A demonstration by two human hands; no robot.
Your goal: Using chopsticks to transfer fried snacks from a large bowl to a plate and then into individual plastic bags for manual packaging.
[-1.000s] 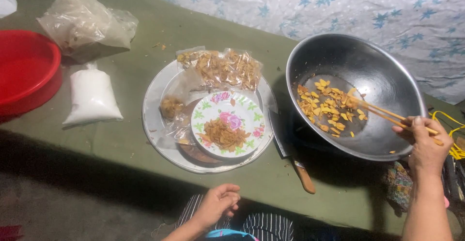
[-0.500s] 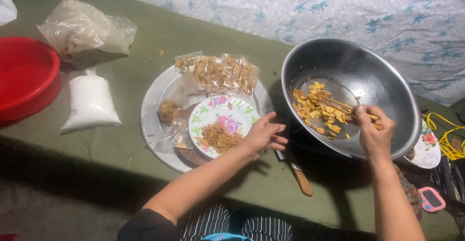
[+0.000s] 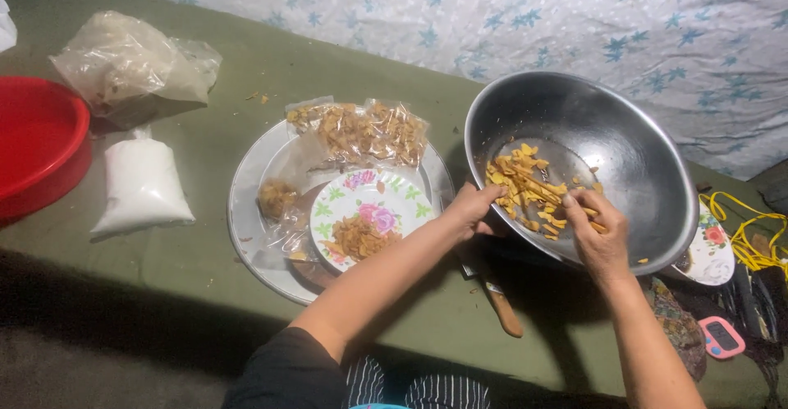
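head view, looking down: a person sits at a green-covered desk (image 3: 222, 138) with both bare arms reaching forward to a large metal bowl (image 3: 648, 163) that rests tilted at the right. inside the bowl lies a heap of yellow fried chips (image 3: 525, 187). the left hand (image 3: 476, 209) grips the bowl's near rim, fingers curled over the edge just beside the chips. the right hand (image 3: 597, 232) is closed around a pair of wooden chopsticks (image 3: 548, 194), whose tips lie in the chips.

left of the bowl sits a round metal tray (image 3: 250, 204). on it rests a flowered plate (image 3: 386, 204) holding a small pile of brown crumbs, with clear packets of chips (image 3: 361, 130) along the tray's far side and another small packet (image 3: 275, 197) at its left. a knife with a wooden handle (image 3: 501, 306) lies on the desk below the left hand, between tray and bowl.

further left are a white bag of powder (image 3: 141, 186), a crumpled clear plastic bag (image 3: 127, 64) and a red basin (image 3: 37, 142) at the edge. right of the bowl, a second flowered plate (image 3: 712, 249) peeks out, near yellow cord (image 3: 751, 232) and a small pink device (image 3: 721, 337). a blue-flowered cloth (image 3: 574, 15) hangs behind.
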